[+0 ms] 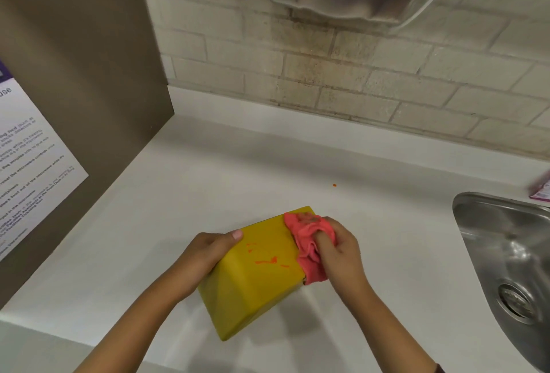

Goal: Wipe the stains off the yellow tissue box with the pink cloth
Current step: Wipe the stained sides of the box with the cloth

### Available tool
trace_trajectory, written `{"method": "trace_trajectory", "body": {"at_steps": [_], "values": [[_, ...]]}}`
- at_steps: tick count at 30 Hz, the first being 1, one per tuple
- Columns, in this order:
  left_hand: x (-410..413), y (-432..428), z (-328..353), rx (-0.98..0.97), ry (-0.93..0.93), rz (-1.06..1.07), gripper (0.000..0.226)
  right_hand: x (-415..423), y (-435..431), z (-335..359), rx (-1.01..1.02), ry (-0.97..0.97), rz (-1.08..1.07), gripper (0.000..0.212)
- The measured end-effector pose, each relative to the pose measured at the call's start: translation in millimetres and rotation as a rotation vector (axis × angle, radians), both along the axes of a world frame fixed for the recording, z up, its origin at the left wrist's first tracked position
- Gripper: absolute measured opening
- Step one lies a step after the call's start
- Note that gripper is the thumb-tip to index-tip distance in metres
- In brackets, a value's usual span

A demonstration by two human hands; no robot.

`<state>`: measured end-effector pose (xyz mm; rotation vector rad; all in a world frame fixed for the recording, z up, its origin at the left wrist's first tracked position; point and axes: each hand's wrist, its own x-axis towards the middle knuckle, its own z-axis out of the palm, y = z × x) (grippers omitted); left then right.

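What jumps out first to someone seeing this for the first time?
The yellow tissue box in the middle of the white counter, with orange stains on top. The right hand presses a pink cloth on its right end; the left hand steadies it.

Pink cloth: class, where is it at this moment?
In the head view, the pink cloth sits bunched in the right hand, pressed on the right end of the yellow tissue box, left of the sink.

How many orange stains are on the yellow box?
4 clear ones on the box top: two small marks nearer the left hand, a big smear mid-face, a streak by the cloth. The cloth may hide more.
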<state>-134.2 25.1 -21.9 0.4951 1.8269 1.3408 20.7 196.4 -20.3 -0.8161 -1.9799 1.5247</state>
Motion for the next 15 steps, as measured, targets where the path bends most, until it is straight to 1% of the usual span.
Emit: {"method": "trace_trajectory", "body": {"at_steps": [1,3,7,9,12,13,15], "values": [[1,1,-1,0.004,-0.002,0.003,0.053,-4,-4,-1,0.010,-0.021,0.004,0.027],[1,1,0,0.006,-0.016,0.002,0.043,-8,-14,-1,0.033,-0.023,0.080,0.033],[-4,-2,-1,-0.017,-0.023,0.009,0.039,6,-18,-3,0.060,0.005,0.253,0.037],[-4,-2,0,-0.023,-0.016,-0.004,0.037,13,-10,-2,0.033,0.030,0.196,0.033],[-3,-1,-1,-0.026,0.010,-0.021,0.045,6,-6,2,-0.010,0.018,-0.013,0.023],[-3,1,-1,-0.020,0.018,-0.024,0.045,0,-8,4,-0.001,-0.007,-0.042,0.022],[-2,2,-2,-0.011,0.023,-0.018,0.047,-10,-16,6,0.013,-0.026,0.010,0.024]]}}
